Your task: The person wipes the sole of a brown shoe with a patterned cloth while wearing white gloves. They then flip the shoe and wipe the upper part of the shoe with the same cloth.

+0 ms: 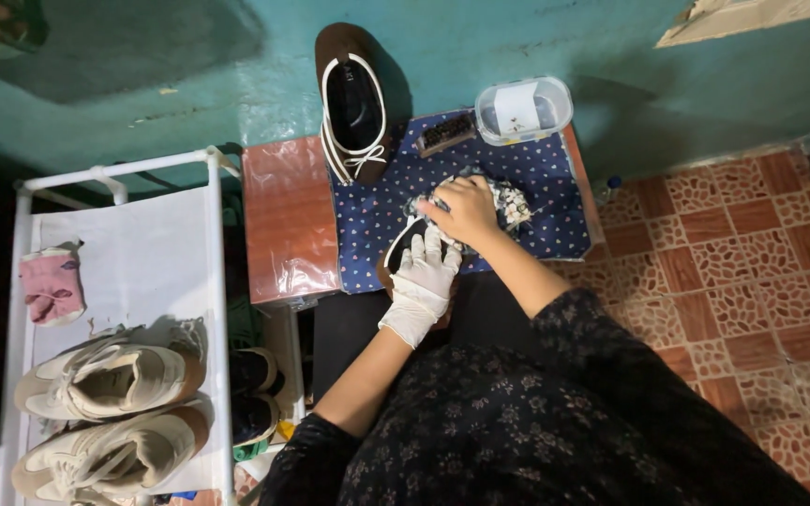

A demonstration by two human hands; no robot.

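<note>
A brown shoe with white trim lies at the near edge of a blue dotted cloth, mostly hidden under both hands, so only its dark opening and a bit of the rim show. The left hand, in a white glove, lies over the shoe with fingers curled around it, steadying it. The bare right hand is closed on a patterned rag, pressing it down on what seems to be the toe end of the shoe, though the hand covers that part. The matching brown shoe stands apart at the far edge of the cloth, toe against the teal wall, its white laces tied. Beside it lie a dark brush and a clear plastic box with a lid. The cloth covers most of a small reddish table. To the left stands a white rack holding a pair of cream sneakers and a pink sock. The floor is red patterned tile
</note>
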